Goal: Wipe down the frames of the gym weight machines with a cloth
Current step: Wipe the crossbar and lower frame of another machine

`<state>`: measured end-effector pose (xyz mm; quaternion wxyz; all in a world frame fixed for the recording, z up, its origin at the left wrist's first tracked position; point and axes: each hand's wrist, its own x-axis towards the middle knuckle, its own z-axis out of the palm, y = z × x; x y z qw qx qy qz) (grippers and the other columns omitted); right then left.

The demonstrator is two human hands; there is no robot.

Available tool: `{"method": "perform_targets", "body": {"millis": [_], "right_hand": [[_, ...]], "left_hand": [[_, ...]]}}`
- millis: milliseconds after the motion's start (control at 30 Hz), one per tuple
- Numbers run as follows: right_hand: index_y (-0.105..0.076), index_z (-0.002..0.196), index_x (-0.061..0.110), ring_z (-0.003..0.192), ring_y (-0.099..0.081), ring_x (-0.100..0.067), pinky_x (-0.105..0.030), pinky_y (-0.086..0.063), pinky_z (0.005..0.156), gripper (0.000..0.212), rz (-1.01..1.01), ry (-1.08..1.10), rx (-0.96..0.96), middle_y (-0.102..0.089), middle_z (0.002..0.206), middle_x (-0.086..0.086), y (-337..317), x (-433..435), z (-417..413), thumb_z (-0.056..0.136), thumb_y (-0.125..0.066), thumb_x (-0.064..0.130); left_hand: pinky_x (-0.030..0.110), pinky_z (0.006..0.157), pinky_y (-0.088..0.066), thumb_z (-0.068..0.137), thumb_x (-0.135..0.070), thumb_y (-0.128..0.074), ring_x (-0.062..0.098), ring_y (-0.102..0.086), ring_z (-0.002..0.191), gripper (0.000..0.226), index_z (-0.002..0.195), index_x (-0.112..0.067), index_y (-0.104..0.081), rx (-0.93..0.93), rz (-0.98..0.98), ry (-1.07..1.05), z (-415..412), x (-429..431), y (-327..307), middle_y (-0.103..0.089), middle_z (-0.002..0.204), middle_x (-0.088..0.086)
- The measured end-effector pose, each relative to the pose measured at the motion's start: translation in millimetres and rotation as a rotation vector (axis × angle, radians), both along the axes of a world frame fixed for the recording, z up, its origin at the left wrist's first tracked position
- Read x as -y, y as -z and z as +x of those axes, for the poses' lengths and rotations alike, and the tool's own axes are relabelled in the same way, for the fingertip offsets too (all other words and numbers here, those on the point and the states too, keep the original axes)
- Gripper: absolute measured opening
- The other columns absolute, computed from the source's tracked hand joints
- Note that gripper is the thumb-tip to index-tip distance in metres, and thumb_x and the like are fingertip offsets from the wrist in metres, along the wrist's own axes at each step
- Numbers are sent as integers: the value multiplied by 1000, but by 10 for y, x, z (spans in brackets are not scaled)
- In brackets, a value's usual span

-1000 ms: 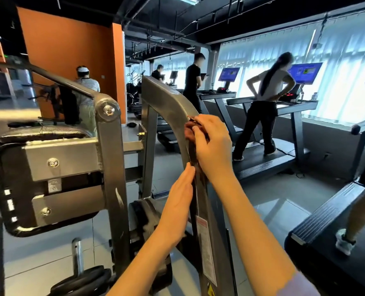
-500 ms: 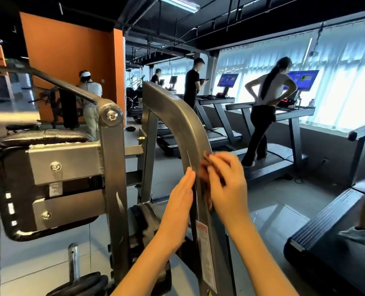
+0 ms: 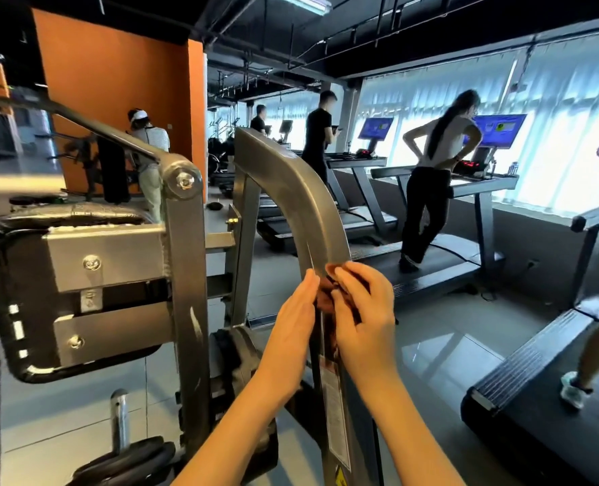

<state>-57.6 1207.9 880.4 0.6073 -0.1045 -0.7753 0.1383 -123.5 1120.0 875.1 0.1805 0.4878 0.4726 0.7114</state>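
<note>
The right hand (image 3: 364,317) has slid down the frame (image 3: 301,205), fingers pinching the cloth (image 3: 326,296) beside the straight-fingered left hand (image 3: 291,331). Above them looks wiped

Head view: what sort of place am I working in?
Most likely a commercial gym: black treadmills with blue screens by the windows, a curved grey steel machine frame, black weight plates.

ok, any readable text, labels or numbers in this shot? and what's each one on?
Nothing legible.
White sticker on the frame: printed lines, too small to read.
Yellow warning sign below it: cut off and blurred.
Small tag on the grey bracket: blurred.
Treadmill screens: blue graphics, no readable words.
Red console display: blurred.
</note>
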Motion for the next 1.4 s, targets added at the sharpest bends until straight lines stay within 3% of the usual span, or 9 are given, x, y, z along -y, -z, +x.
{"method": "perform_targets", "body": {"millis": [167, 267, 400, 667, 833, 933, 1100, 1267, 1400], "right_hand": [[-66, 117, 2, 114, -53, -28, -15, -36, 102, 35, -26, -48, 31, -59, 118, -12, -572, -211, -313, 93, -48, 21], [-61, 124, 1, 123, -49, -19, -17, -34, 106, 35, -36, -60, -21, -54, 127, -6, -219, -109, -163, 95, -47, 15], [-58, 126, 3, 127, -46, -12, -23, -36, 109, 35, -62, -71, -52, -48, 132, 1, 559, 44, 175, 94, -48, 12], [-58, 129, 8, 125, -51, -23, -38, -47, 103, 37, -160, -105, -66, -52, 133, -3, 237, -140, 65, 95, -49, 20], [-60, 125, 3, 124, -49, -11, -23, -42, 104, 37, -166, -51, -54, -49, 131, 8, 996, 79, 416, 93, -50, 19], [-60, 126, 7, 122, -51, -21, -33, -46, 103, 36, -164, -68, -17, -52, 129, 1, 713, -7, 314, 93, -51, 17], [-59, 128, 6, 124, -50, -22, -30, -42, 106, 37, -146, -58, -58, -52, 129, 0, 220, -87, 58, 93, -50, 15], [-61, 124, 0, 122, -50, -14, -21, -42, 103, 37, -162, -70, -79, -47, 130, 12, 943, 125, 397, 93, -51, 18], [-60, 125, 8, 119, -53, -25, -34, -48, 100, 34, -194, -84, -65, -54, 127, -3, 631, -3, 245, 93, -52, 17]], "left_hand": [[9, 105, -31, 104, -37, -31, -6, -34, 136, 40, 144, -31, -31, -17, -44, -66, -50, -4, 83, -40, 146, -21], [10, 103, -33, 103, -39, -33, -5, -36, 136, 43, 144, -29, -35, 15, -60, -49, -64, 8, 139, -44, 144, -21], [39, 120, -21, 97, -52, -37, 3, -25, 143, 62, 151, -23, -30, -43, -117, -64, -60, 15, 259, -31, 156, -11], [33, 120, -21, 99, -43, -35, 1, -27, 143, 58, 151, -19, -29, 5, -97, -87, -19, -12, 307, -31, 156, -8], [33, 119, -25, 104, -44, -34, 5, -31, 141, 54, 151, -19, -31, 0, -94, -71, -19, -24, 349, -36, 154, -7], [18, 109, -36, 106, -26, -27, 3, -41, 135, 44, 147, -14, -35, 36, -40, -41, 38, -15, 332, -46, 147, -6], [16, 110, -31, 106, -27, -28, 1, -34, 139, 44, 148, -14, -32, -8, -24, -65, 37, -46, 356, -42, 149, -13], [39, 121, -19, 96, -56, -35, 3, -25, 144, 66, 152, -20, -27, -65, -80, -109, 2, -65, 402, -30, 157, -9], [41, 121, -20, 95, -60, -38, 8, -26, 145, 71, 152, -19, -28, -19, -80, -93, 13, -54, 391, -30, 157, -5]]}}
